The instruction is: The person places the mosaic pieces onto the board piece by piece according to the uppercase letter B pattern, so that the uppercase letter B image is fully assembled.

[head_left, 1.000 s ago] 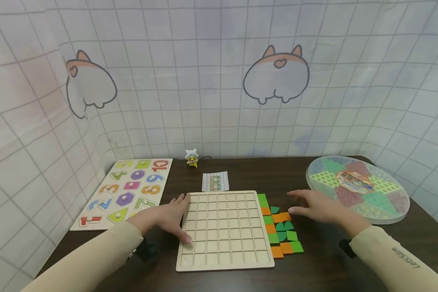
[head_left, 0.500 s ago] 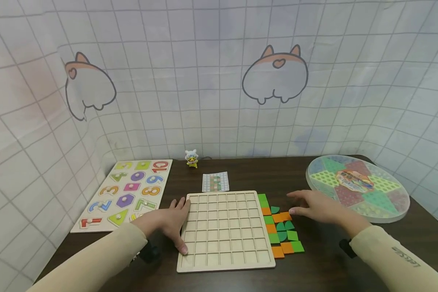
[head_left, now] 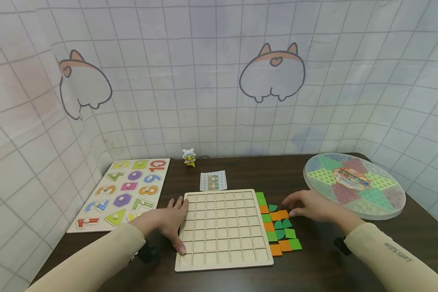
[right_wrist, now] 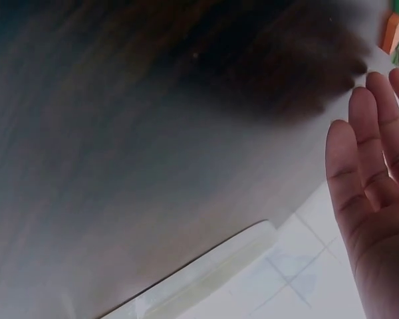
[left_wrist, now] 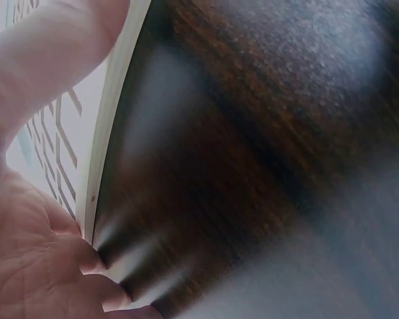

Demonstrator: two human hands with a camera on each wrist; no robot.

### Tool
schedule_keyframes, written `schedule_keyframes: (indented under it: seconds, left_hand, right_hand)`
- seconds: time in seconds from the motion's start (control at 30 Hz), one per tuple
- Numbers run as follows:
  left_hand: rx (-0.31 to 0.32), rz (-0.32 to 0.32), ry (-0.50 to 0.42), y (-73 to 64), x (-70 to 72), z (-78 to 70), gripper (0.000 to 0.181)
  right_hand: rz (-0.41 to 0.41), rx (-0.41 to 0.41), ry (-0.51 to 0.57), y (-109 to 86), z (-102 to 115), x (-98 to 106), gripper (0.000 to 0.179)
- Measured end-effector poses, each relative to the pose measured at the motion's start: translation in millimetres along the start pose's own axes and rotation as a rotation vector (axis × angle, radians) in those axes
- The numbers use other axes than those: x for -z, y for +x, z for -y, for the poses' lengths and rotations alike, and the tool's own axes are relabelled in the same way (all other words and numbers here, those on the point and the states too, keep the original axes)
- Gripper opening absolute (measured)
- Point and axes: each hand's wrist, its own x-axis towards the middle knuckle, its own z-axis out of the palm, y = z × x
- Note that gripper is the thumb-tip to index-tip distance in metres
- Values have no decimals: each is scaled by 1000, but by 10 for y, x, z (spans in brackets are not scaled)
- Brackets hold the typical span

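A pale wooden board point(head_left: 223, 232) with a grid of square recesses lies flat on the table. My left hand point(head_left: 170, 224) rests along its left edge, thumb on the board's surface and the other fingers spread by the far-left corner. In the left wrist view the board's side point(left_wrist: 101, 149) runs between thumb and fingers. Green and orange tiles lie in loose rows by the right edge, among them an orange square point(head_left: 275, 250) and a dark green quarter-round point(head_left: 273, 208). My right hand point(head_left: 310, 205) hovers beside these tiles, fingers slightly bent, holding nothing.
A printed pattern card point(head_left: 213, 180) lies beyond the board, with a small white-and-yellow figurine point(head_left: 189, 157) behind it. At left is a number-and-shape peg puzzle point(head_left: 122, 194); at right, a round Chinese checkers set point(head_left: 354, 184). A grid-patterned cloth point(head_left: 219, 101) encloses the table.
My right hand has moved slightly left, closer to the tiles. My left hand has shifted a little nearer along the board's edge, its thumb closer to the rim. The head view has turned slightly.
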Motion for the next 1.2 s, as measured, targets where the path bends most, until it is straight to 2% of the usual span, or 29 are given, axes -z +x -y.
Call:
schedule_keyframes:
  seconds: [0.3,0.53,0.73,0.87,1.03,1.2]
  left_hand:
    - [-9,1,7,-6,7,-5,141]
    - [-17,-3,2,-18,13,-6,140]
    - [-21,-6,-5,-19,7,6,140]
    - [-20,-9,-5,-21,9,18,140]
    - [-21,-15,-1,-12,6,23,141]
    - [-24,-18,9,-15,-16,24,141]
  right_hand:
    - [-2,30,-33,39,-7,-42,19]
    - [3,-7,-56,56,-12,-25,19]
    - [6,-38,-33,75,18,-40,21]
    - [-23,-35,-53,123,56,-26,16]
    - [-86,9,-1,264,247,-31,17]
    - [-101,16,89,523,559,-132,21]
